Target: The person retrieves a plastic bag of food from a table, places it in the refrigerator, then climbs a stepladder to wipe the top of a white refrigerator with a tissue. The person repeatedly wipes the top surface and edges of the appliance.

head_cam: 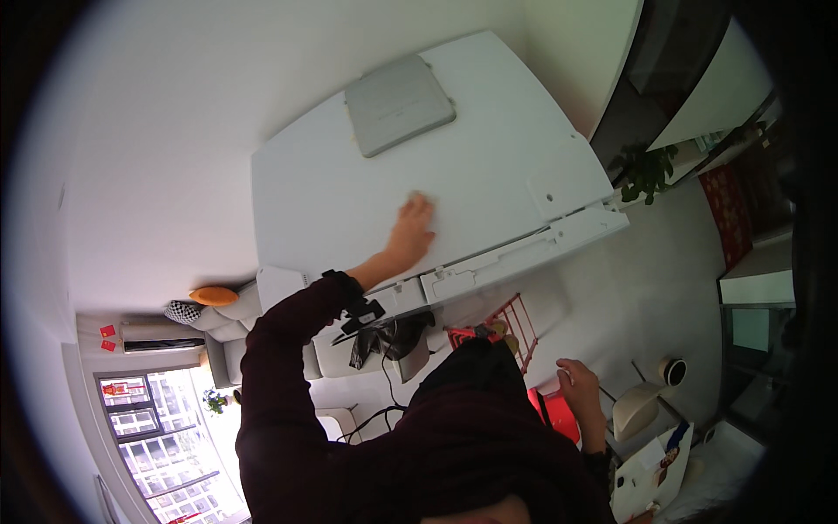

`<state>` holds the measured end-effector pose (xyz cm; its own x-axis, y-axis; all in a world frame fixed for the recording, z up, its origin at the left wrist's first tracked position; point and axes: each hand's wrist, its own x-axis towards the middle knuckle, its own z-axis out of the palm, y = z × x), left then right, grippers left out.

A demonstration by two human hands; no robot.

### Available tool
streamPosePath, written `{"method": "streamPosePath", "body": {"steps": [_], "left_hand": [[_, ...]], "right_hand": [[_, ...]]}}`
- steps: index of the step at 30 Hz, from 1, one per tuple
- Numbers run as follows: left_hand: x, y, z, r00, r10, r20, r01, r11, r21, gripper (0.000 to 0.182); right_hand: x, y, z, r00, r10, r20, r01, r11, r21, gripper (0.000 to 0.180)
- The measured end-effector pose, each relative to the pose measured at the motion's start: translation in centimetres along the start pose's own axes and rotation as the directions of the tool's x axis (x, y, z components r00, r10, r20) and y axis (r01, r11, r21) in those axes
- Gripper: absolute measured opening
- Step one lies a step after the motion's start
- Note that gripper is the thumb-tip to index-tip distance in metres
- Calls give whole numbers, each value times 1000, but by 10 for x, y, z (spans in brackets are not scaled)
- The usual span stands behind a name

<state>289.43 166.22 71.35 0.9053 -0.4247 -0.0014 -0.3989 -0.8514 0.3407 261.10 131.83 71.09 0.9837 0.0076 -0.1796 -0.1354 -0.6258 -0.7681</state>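
Observation:
Before me is the broad white top [314,190] of a large appliance that looks like a refrigerator. A grey rectangular cover plate [400,105] with rounded corners is set in its far part. My left hand [409,229] is laid palm-down over the near middle of this top, fingers forward and slightly blurred, thumb apart. I see nothing held in it; what lies under the palm is hidden. Along the near edge runs a white door-top strip [497,259] with a gap behind it. My right hand [579,393] hangs low at my right side, fingers loosely bent, with nothing visible in it.
A white wall [163,131] stands behind the appliance. Below are a red wire rack [520,327], a red object [555,414], a black plastic bag [393,337], a cream chair [635,411] and a white table [648,481]. A grey sofa [226,334] is at left, a potted plant [645,173] at right.

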Motion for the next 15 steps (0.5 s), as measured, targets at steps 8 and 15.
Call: {"method": "streamPosePath", "body": {"steps": [8,15], "left_hand": [[57,55,18,886,416,206,-441,892,94,52],[100,29,19,922,377,83,-386,891,239,57]], "right_hand": [[14,-4,6,994,-105,33,106,994,0,18],[8,1,7,993,-47,105,50,998,-33,19]]}}
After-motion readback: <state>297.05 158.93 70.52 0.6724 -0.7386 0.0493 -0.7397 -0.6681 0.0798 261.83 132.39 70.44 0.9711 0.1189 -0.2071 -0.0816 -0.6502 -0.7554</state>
